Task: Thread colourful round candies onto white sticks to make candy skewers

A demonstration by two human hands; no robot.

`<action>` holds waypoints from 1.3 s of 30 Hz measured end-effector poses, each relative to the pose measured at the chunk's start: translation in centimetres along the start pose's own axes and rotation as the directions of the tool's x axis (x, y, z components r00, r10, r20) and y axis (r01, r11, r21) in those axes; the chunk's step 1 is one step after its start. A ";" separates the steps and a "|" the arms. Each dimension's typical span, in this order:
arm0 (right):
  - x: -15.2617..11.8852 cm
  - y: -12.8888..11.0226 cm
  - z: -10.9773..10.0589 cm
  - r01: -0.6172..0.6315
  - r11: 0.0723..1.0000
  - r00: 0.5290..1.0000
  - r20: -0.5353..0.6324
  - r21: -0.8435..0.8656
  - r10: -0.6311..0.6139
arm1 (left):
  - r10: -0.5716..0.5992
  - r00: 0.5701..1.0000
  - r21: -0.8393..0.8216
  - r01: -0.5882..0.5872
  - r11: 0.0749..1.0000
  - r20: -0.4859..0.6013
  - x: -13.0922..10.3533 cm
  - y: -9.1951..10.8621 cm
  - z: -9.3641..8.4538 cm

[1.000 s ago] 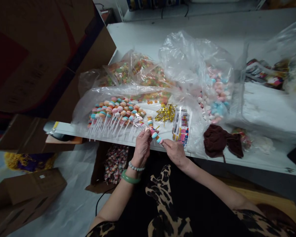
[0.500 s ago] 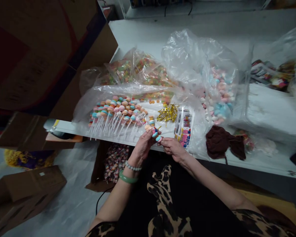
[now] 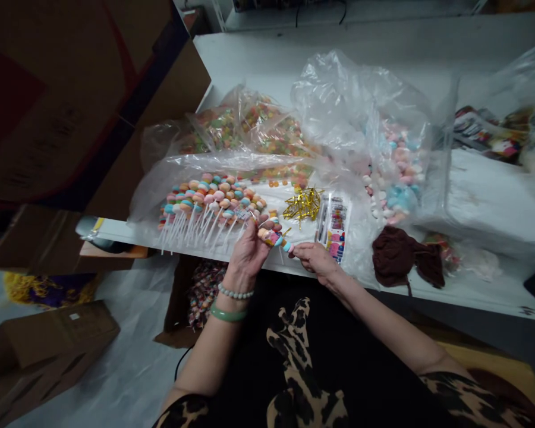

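My right hand (image 3: 314,259) pinches the lower right end of a small candy piece (image 3: 274,239) with pastel balls and a coloured wrapper. A gold twist tie sticks out at its side. My left hand (image 3: 249,245) is just left of the piece, its fingers raised and apart near the upper end. Left of it lie many pastel ball candies on white sticks (image 3: 205,202), the sticks pointing toward me. Gold twist ties (image 3: 302,205) form a loose pile behind my hands. Printed labels (image 3: 336,229) lie to the right of the pile.
Clear bags of gummy candy (image 3: 254,128) and pastel candy (image 3: 401,160) lie on the white table (image 3: 428,44). A dark brown cloth (image 3: 392,255) is at the right front. An open box (image 3: 173,309) of wrapped pieces stands below the table edge; a large carton (image 3: 84,89) rises at left.
My left hand has shifted left and its fingers have come off the lower part of the candy piece. The piece now shows more fully, with my right hand still at its end.
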State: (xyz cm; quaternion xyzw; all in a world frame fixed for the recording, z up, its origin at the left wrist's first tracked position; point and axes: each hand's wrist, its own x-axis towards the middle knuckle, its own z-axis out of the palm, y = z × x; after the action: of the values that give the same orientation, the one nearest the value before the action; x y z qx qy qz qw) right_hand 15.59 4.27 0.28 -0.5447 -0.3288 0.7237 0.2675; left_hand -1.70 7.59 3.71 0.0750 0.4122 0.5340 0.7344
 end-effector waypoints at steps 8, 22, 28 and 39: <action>-0.2 0.0 0.2 0.284 0.768 0.937 -0.004 -0.574 -0.349 | 0.118 0.992 0.050 -0.116 0.992 -0.041 -0.4 -2.3 -0.3; -0.9 -3.0 1.8 0.221 0.644 0.929 -0.042 -0.733 -0.367 | 0.052 0.996 0.038 -0.049 0.998 -0.069 -0.6 -2.5 1.3; 0.1 -1.8 2.1 0.177 0.652 0.907 -0.135 -0.737 -0.399 | 0.067 0.994 0.082 -0.060 0.995 -0.085 -0.8 -3.0 1.0; -0.4 -1.2 0.8 0.271 0.754 0.918 -0.075 -0.599 -0.390 | 0.057 0.992 0.016 -0.055 0.998 -0.116 0.1 -3.4 0.8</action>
State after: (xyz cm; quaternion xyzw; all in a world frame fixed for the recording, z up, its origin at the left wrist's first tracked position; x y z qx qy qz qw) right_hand 14.95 4.60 1.55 -0.6007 -0.5958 0.4735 0.2449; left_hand 1.35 6.49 2.35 0.0598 0.4553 0.5552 0.6934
